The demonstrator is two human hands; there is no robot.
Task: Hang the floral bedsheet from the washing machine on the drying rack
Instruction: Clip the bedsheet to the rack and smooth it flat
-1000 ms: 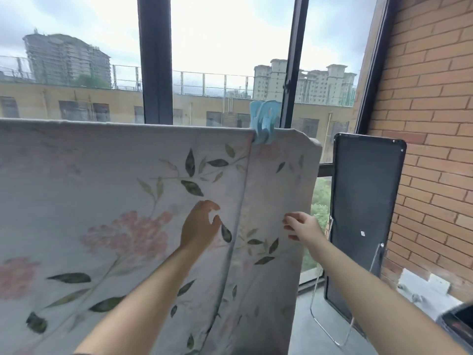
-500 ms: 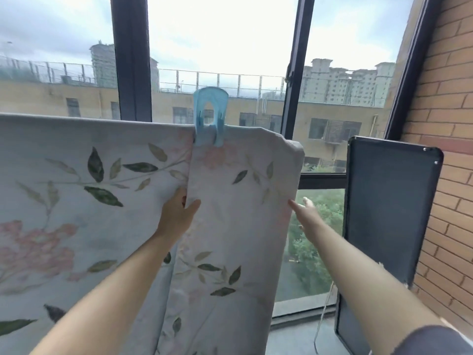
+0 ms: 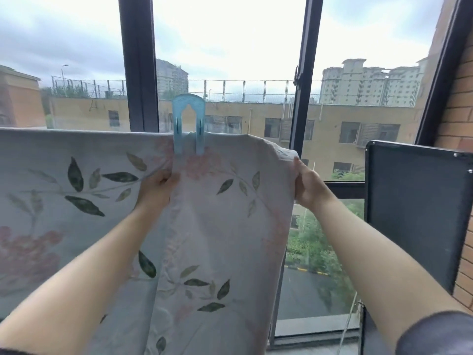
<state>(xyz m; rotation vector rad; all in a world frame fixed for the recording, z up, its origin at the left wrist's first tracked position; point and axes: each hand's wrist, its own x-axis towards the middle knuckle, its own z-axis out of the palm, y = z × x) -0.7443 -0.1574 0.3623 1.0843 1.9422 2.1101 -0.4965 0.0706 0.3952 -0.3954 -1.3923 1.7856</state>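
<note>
Both hands (image 3: pixel 156 187) (image 3: pixel 308 187) grip hung floral bedsheet (image 3: pixel 222 226); blue clip (image 3: pixel 189 123) on top.

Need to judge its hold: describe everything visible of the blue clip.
The blue clip is a translucent light-blue plastic peg, arch-shaped, ribbed on top, with two legs. It stands upright astride the top edge of the floral bedsheet, legs down over the fabric. No hand touches it; the left hand grips the sheet just below.

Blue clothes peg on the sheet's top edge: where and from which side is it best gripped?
Probably its arched top, from above: the blue clothes peg stands upright, legs down over the floral bedsheet, only the arch clear of it.
</note>
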